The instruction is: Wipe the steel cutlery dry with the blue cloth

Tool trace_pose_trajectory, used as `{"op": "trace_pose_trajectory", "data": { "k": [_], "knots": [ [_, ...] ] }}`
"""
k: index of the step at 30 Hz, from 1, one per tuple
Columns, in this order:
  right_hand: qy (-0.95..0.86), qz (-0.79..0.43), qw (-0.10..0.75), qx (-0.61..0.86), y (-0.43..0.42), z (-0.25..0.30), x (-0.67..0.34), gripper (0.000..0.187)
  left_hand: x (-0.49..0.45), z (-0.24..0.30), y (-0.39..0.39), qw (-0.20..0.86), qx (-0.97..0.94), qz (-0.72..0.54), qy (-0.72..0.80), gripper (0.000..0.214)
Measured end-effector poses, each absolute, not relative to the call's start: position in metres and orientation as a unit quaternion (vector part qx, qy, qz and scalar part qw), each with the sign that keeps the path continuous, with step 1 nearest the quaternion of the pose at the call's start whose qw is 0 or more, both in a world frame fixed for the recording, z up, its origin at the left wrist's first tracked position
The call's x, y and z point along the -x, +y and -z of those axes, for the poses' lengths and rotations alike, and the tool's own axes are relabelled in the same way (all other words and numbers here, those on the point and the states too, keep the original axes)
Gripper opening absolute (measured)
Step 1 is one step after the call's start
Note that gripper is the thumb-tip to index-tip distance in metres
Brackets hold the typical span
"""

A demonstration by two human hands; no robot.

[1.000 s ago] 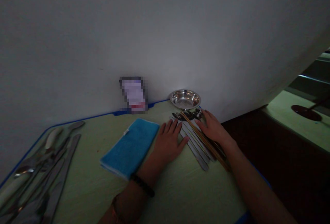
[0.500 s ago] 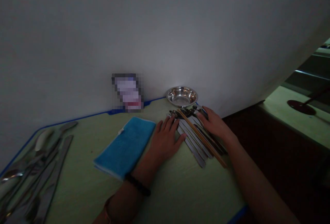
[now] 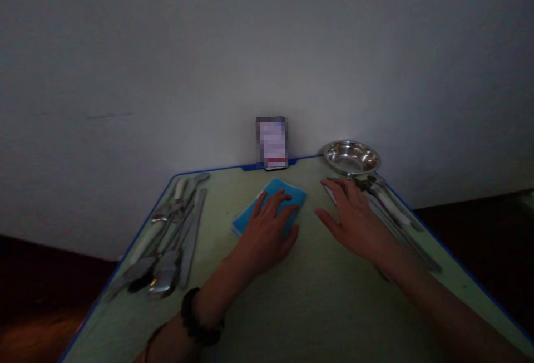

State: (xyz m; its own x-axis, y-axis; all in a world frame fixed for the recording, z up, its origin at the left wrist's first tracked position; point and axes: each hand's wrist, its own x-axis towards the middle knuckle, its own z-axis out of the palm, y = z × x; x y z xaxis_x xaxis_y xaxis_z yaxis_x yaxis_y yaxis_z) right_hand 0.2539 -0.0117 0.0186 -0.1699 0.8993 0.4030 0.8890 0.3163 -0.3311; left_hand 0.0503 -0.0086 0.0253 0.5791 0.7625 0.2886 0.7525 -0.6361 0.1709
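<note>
Nearest the viewer, the pale green bench (image 3: 292, 307) lay bare across the lower middle of the frame, its blue edge running up both sides. A dark beaded band (image 3: 200, 321) sat on the left wrist. The left hand (image 3: 267, 232) lay palm down with fingers spread on the near end of a folded blue cloth (image 3: 292, 196) at the centre. The right hand (image 3: 354, 221) lay flat and open just right of it, fingertips touching the inner side of a row of cutlery (image 3: 396, 212) that ran along the right edge. Neither hand gripped anything. By my reading, the work was at a settling stage, one palm on the cloth and one at the row. Lifting the cloth would call for fingers curled under its edge. Open room lay between and in front of the hands. The right row was close to the drop. A looser heap of cutlery (image 3: 167, 240) lined the left edge. Farther back stood a steel bowl (image 3: 351, 157) and a small box (image 3: 272, 143) against the wall (image 3: 250, 45).
</note>
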Motion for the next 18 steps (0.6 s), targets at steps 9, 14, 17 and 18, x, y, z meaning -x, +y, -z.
{"op": "trace_pose_trajectory", "data": {
  "k": [9,14,17,18],
  "knots": [
    [-0.833,-0.04,0.21,0.511,0.005,0.034,-0.147,0.057,0.074,-0.008,-0.002,-0.113,-0.71,-0.114,0.686,0.052],
    [-0.835,-0.044,0.205,0.51,0.006,0.04,-0.153,0.056,0.104,-0.006,-0.007,-0.085,-0.634,-0.067,0.766,0.068],
    [-0.837,-0.048,0.191,0.51,0.005,0.038,-0.155,0.056,0.104,-0.01,-0.008,-0.088,-0.642,-0.05,0.76,0.064],
    [-0.838,-0.048,0.186,0.511,0.005,0.038,-0.155,0.056,0.104,-0.012,-0.008,-0.086,-0.65,-0.044,0.754,0.061]
  ]
}}
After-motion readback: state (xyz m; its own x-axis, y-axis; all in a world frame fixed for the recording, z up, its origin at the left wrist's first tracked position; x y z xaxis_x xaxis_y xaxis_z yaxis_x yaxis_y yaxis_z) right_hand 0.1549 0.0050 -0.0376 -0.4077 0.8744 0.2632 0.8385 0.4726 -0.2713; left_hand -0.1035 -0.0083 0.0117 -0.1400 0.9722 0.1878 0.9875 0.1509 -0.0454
